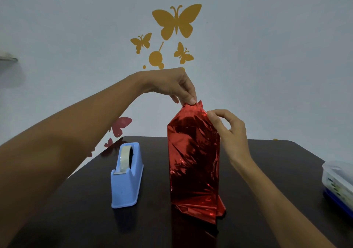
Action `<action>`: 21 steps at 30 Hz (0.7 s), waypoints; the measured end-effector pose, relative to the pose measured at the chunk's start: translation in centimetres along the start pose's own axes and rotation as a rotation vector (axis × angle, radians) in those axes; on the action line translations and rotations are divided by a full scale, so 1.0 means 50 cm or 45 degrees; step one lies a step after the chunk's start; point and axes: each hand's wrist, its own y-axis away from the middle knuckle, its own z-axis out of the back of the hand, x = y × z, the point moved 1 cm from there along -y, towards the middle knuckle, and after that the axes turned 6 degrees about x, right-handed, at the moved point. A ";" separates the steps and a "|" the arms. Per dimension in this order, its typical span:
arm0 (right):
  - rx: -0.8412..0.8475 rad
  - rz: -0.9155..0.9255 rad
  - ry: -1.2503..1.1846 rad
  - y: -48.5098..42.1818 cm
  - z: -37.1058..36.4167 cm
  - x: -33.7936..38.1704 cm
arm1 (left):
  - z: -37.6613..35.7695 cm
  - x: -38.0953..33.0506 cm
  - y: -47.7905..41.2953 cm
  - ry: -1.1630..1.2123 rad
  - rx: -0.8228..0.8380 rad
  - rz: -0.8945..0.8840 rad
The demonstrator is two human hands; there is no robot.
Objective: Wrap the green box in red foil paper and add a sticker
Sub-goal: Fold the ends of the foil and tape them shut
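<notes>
A tall package wrapped in shiny red foil paper (193,158) stands upright in the middle of the dark table (267,171). The green box is fully hidden under the foil. Loose foil is folded and crumpled at the bottom and bunched at the top. My left hand (172,85) reaches over from the left and pinches the top edge of the foil between thumb and fingers. My right hand (229,131) touches the upper right corner of the package, fingertips pressing the foil there. No sticker is in view.
A light blue tape dispenser (127,175) with a clear tape roll stands left of the package. A plastic container (338,184) with a blue base sits at the table's right edge. Behind is a white wall with butterfly decals.
</notes>
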 end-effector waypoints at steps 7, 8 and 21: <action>-0.019 -0.022 0.026 -0.011 -0.004 0.008 | 0.002 -0.003 -0.002 -0.016 0.011 -0.012; -0.021 -0.027 0.019 -0.011 -0.005 0.008 | 0.001 -0.003 -0.002 -0.014 0.009 -0.016; -0.007 -0.016 0.042 -0.003 -0.010 0.009 | -0.002 0.011 -0.009 0.142 0.060 0.079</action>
